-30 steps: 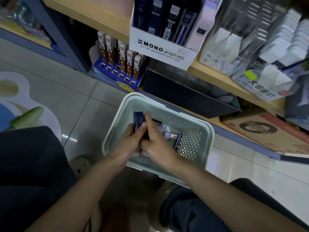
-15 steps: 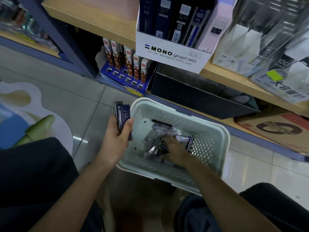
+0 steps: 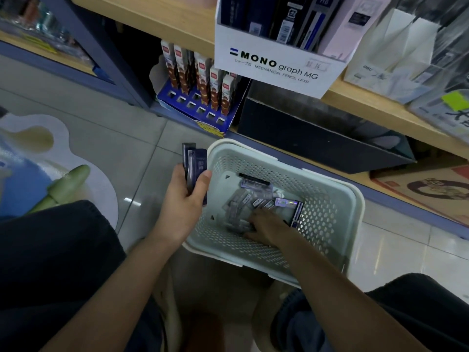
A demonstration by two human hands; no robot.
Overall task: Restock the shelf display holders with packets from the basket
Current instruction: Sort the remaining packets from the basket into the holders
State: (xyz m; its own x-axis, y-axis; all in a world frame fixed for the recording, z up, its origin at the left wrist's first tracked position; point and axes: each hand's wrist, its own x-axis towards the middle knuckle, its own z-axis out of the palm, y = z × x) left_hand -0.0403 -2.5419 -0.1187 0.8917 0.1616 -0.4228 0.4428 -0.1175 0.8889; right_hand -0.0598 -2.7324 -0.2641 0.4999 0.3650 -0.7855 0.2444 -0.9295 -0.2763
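My left hand (image 3: 182,199) grips a stack of dark packets (image 3: 195,166) just outside the left rim of the basket (image 3: 322,212). My right hand (image 3: 269,226) lies palm down inside the basket on the loose packets (image 3: 241,207); whether its fingers pinch one, I cannot tell. The MONO display holder (image 3: 274,67) stands above the basket.

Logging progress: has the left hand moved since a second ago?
Yes: the left hand, gripping dark packets, came out of the basket past its left rim.

Dim, bluish light — floor tiles (image 3: 132,200) glare, blurred, bowed edges
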